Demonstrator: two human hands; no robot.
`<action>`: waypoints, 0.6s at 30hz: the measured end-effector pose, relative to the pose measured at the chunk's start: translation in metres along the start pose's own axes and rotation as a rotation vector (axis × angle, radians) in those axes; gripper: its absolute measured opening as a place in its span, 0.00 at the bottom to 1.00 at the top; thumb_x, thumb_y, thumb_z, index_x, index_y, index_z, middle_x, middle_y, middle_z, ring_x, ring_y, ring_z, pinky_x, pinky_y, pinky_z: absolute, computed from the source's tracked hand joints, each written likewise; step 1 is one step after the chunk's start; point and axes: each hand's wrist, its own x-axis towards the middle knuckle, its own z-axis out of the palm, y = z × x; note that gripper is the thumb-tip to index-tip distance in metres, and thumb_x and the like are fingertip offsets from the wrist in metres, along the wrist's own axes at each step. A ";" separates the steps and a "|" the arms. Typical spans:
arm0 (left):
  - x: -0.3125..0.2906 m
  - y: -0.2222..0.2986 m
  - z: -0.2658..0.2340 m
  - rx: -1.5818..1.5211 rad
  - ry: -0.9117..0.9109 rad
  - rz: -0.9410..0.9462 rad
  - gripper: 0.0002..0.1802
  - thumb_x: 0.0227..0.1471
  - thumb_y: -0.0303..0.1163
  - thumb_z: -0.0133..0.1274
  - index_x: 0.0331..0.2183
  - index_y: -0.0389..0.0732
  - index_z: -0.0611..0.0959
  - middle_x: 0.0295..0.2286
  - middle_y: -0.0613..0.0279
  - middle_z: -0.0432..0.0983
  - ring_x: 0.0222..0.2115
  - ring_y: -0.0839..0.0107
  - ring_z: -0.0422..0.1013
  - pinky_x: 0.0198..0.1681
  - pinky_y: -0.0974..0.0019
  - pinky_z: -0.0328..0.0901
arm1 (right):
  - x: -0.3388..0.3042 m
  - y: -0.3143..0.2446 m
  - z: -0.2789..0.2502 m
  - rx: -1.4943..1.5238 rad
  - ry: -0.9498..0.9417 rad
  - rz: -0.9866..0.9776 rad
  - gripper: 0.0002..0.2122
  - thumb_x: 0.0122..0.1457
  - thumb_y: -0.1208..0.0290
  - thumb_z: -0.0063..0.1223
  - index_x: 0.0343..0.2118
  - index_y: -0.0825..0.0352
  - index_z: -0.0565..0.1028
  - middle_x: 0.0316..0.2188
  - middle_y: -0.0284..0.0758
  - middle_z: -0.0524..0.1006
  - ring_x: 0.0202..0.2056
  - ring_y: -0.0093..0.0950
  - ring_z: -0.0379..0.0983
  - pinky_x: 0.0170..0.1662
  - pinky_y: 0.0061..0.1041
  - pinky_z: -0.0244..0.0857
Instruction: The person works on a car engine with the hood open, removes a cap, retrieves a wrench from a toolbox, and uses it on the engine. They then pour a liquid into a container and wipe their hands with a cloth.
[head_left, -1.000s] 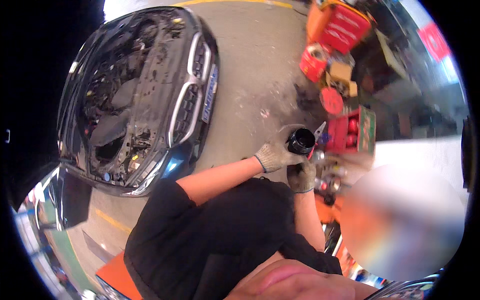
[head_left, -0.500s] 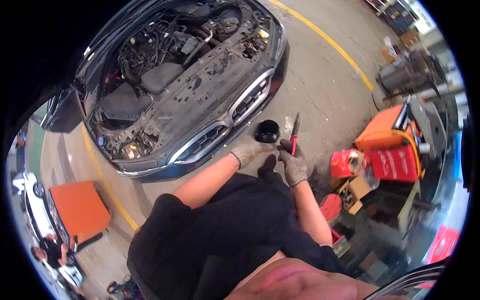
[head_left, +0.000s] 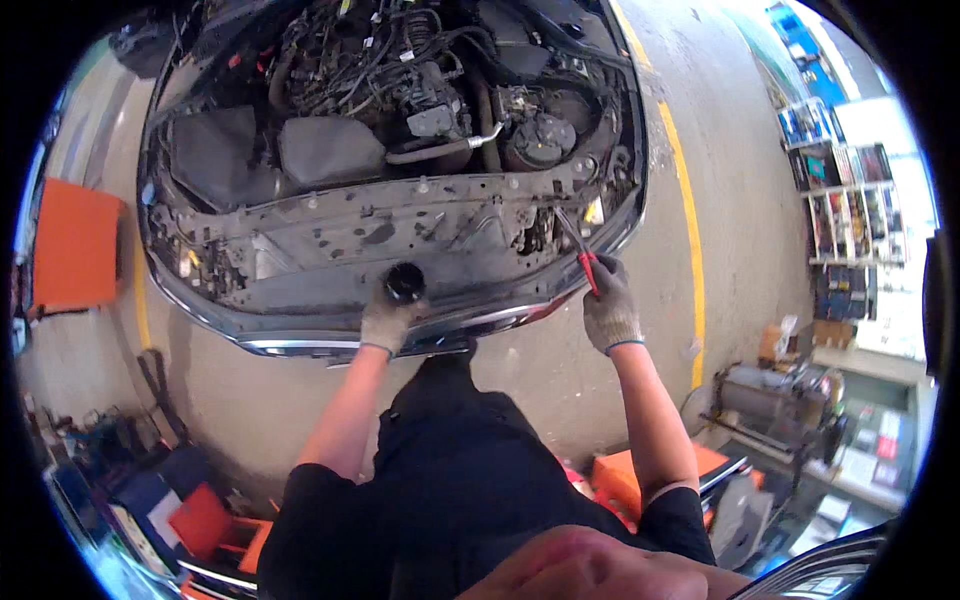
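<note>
Head view: left hand (head_left: pixel 385 322) in a grey work glove, frame centre, fingers curled around a black round cylindrical part (head_left: pixel 405 282), holding it against the front crossmember of the open engine bay of a dark car (head_left: pixel 300 240). Right hand (head_left: pixel 610 305), also gloved, right of centre, closed in a fist on a red-handled screwdriver (head_left: pixel 583 262); its metal shaft points up-left into the bay near the front edge, tip probably touching the bodywork, hard to tell. Both hands well apart. Engine block with hoses in upper centre. Yellow floor line (head_left: pixel 690 230) runs down the right. Orange tool cart (head_left: pixel 75 245) at left edge. Shelves with boxes (head_left: pixel 850 220) at upper right.
</note>
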 end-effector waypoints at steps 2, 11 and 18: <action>0.033 0.035 0.002 0.217 0.108 -0.047 0.51 0.43 0.38 0.73 0.63 0.39 0.65 0.53 0.52 0.77 0.52 0.58 0.75 0.54 0.57 0.70 | 0.061 0.015 -0.013 -0.159 0.001 -0.143 0.24 0.50 0.83 0.52 0.52 0.63 0.78 0.53 0.46 0.74 0.54 0.48 0.71 0.58 0.40 0.66; 0.169 0.095 0.019 0.065 0.329 -0.110 0.49 0.42 0.34 0.72 0.62 0.39 0.66 0.53 0.50 0.75 0.52 0.59 0.73 0.56 0.58 0.68 | 0.408 -0.027 -0.036 -0.866 0.076 -0.692 0.18 0.57 0.73 0.49 0.51 0.59 0.79 0.55 0.41 0.74 0.56 0.41 0.70 0.57 0.42 0.64; 0.183 0.062 0.030 -0.033 0.423 -0.105 0.48 0.41 0.29 0.72 0.62 0.40 0.68 0.56 0.56 0.72 0.55 0.62 0.71 0.59 0.60 0.67 | 0.650 -0.091 0.057 -1.050 0.142 -0.984 0.14 0.61 0.67 0.51 0.46 0.62 0.82 0.53 0.43 0.78 0.56 0.40 0.74 0.59 0.40 0.65</action>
